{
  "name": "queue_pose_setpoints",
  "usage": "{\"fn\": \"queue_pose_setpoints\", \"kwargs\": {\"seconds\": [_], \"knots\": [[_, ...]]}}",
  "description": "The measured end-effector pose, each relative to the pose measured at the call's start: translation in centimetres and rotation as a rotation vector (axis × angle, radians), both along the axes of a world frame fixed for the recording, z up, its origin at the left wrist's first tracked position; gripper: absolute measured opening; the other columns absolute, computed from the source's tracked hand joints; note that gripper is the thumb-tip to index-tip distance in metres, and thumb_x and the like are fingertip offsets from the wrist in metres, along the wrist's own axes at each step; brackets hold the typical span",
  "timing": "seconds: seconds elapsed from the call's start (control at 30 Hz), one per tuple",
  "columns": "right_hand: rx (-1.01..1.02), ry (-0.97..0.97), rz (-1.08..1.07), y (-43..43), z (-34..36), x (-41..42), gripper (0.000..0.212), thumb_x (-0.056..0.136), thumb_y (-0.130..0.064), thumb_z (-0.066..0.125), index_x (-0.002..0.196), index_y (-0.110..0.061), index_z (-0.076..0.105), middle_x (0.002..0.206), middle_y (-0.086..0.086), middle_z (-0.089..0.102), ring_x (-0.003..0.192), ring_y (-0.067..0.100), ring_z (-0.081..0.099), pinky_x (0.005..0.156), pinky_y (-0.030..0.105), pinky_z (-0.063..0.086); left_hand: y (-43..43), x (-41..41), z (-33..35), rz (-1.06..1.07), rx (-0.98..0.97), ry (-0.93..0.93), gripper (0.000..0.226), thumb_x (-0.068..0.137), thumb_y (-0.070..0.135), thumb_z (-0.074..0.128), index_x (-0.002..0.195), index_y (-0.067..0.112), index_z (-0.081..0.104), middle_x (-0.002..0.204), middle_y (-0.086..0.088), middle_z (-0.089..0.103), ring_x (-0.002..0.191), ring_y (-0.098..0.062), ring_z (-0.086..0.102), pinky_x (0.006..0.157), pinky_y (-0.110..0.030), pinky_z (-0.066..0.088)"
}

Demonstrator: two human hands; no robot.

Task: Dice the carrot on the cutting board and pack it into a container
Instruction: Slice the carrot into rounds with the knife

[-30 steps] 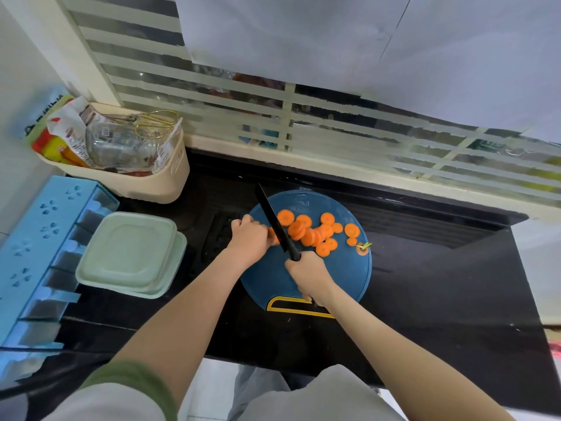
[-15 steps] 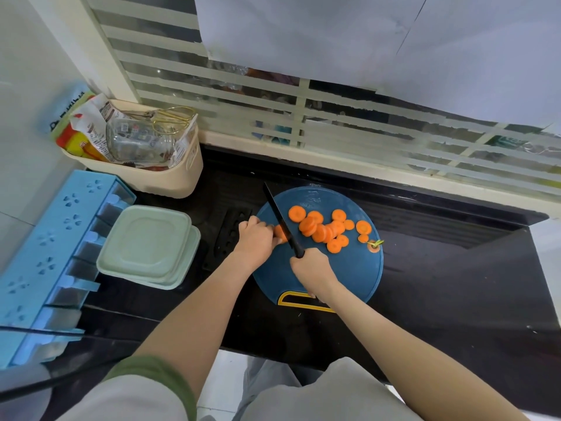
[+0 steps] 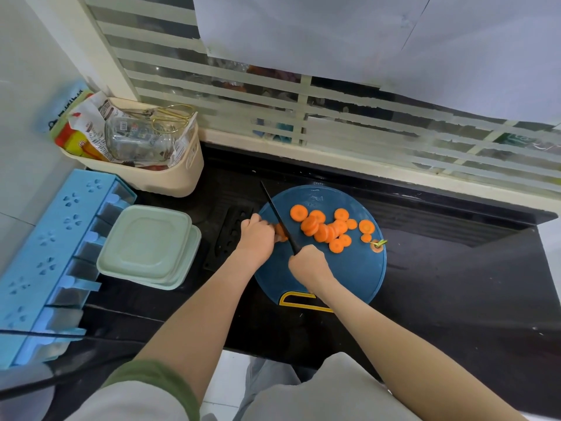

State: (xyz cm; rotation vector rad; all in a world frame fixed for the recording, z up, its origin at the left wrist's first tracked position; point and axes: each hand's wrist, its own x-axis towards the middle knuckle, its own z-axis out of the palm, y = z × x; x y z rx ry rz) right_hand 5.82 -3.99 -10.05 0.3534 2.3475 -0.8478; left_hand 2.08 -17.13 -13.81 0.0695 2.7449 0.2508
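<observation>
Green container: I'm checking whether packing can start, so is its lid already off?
No, the green container sits left of the cutting board with its lid covering the top.

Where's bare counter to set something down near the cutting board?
Widest bare patch: black counter right of the cutting board, below the window sill. Left is crowded: black sheath, green container, beige basket, blue rack.

Orange carrot rounds [image 3: 326, 227] on blue cutting board [image 3: 349, 275], lidded green container [image 3: 147, 246]
</observation>
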Motion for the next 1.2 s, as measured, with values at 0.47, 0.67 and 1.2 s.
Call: {"fn": "queue_pose_setpoints", "kwargs": {"seconds": [0.47, 0.67, 1.2], "knots": [[-0.032, -0.048, 0.059, -0.6, -1.6, -1.3, 0.022, 0.098, -0.012, 0.042, 0.117, -0.017, 0.053, 0.093, 0.015, 0.051, 0.083, 0.032, 0.056, 0.059, 0.029, 0.040, -0.5, -0.3, 0.0, -0.026, -0.030, -0.001, 0.032, 0.102, 0.035, 0.037, 0.115, 0.015, 0.057, 0.116, -0.001, 0.058, 0.119, -0.022, 0.036, 0.090, -0.033, 0.026], [-0.048, -0.115, -0.053, -0.3, -2.8, -1.8, 0.022, 0.094, -0.015, 0.047, 0.074, -0.014, 0.039, 0.087, 0.011, 0.056, 0.065, 0.024, 0.054, 0.048, 0.026, 0.041, -0.1, 0.2, 0.5, -0.059, -0.077, 0.008, 0.039, 0.102, 0.041, 0.035, 0.125, 0.016, 0.052, 0.125, 0.000, 0.055, 0.124, -0.022, 0.036, 0.093, -0.034, 0.028], [-0.457, -0.240, -0.231, 4.7, -1.4, -0.3, 0.028, 0.091, -0.012, 0.045, 0.068, -0.016, 0.030, 0.050, 0.003, 0.025, 0.036, 0.014, 0.020, 0.041, 0.020, 0.018, -0.7, 1.6, 1.0, 0.094, 0.056, -0.061, 0.039, 0.097, 0.042, 0.040, 0.130, 0.024, 0.049, 0.120, 0.002, 0.054, 0.122, -0.024, 0.036, 0.093, -0.041, 0.027]]}}
